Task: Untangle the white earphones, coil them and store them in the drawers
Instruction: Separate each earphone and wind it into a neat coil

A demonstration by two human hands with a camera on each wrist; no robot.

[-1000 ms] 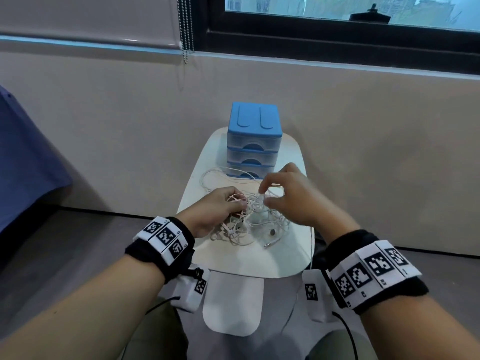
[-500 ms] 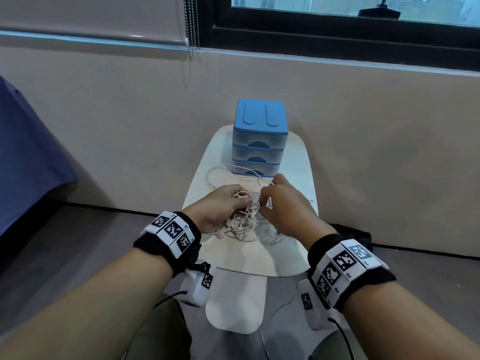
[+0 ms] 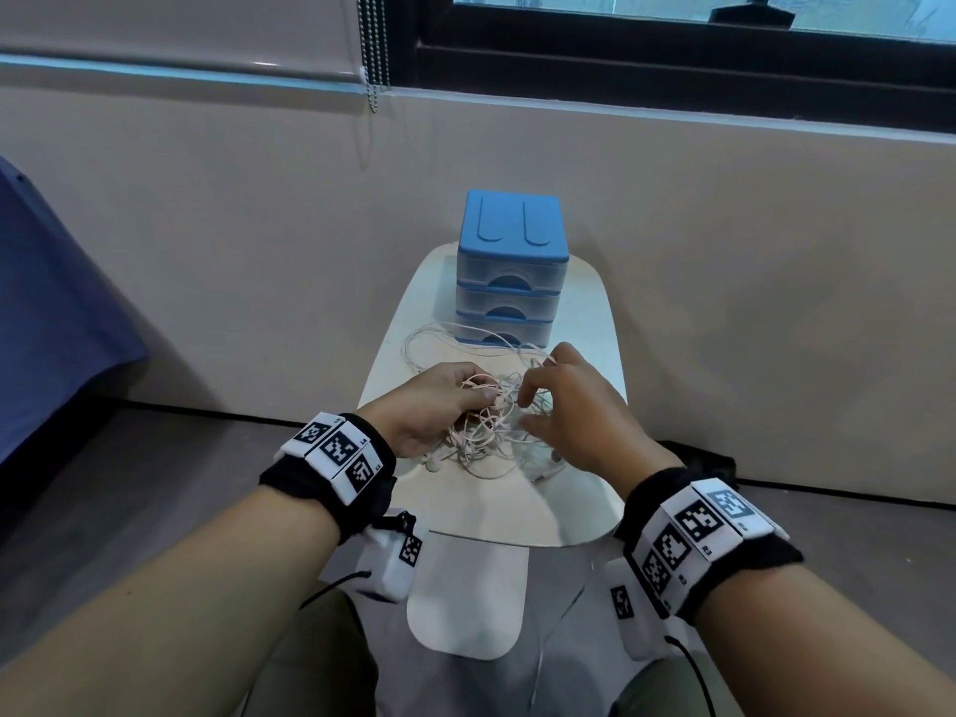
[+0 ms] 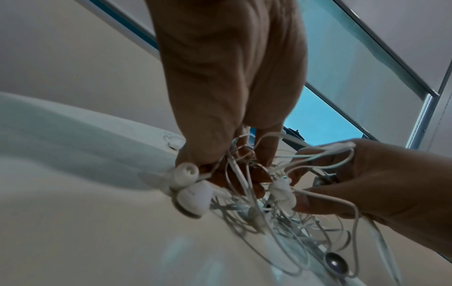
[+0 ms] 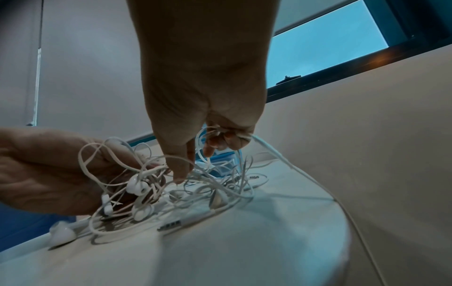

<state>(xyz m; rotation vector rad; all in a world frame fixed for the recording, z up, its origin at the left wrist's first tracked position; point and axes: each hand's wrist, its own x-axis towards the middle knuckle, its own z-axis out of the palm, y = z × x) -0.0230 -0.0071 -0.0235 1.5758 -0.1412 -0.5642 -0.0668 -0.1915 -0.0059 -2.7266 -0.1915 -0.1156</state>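
Still at the untangling step: earphones [image 3: 491,432] a knotted heap on the bench [image 3: 595,323], before closed drawers [image 3: 509,297]. Left hand [image 3: 429,414] curled round a bunch; right hand [image 3: 574,411] hooked through loops. Next, probably: tease one strand free without tightening knots.

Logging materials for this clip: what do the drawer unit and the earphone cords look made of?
Drawer unit: apparently plastic, a matte blue moulded top over translucent, frosted drawers. Earphone cords: thin, flexible white rubbery sheathing, likely plastic-coated, with glossy white hard buds.
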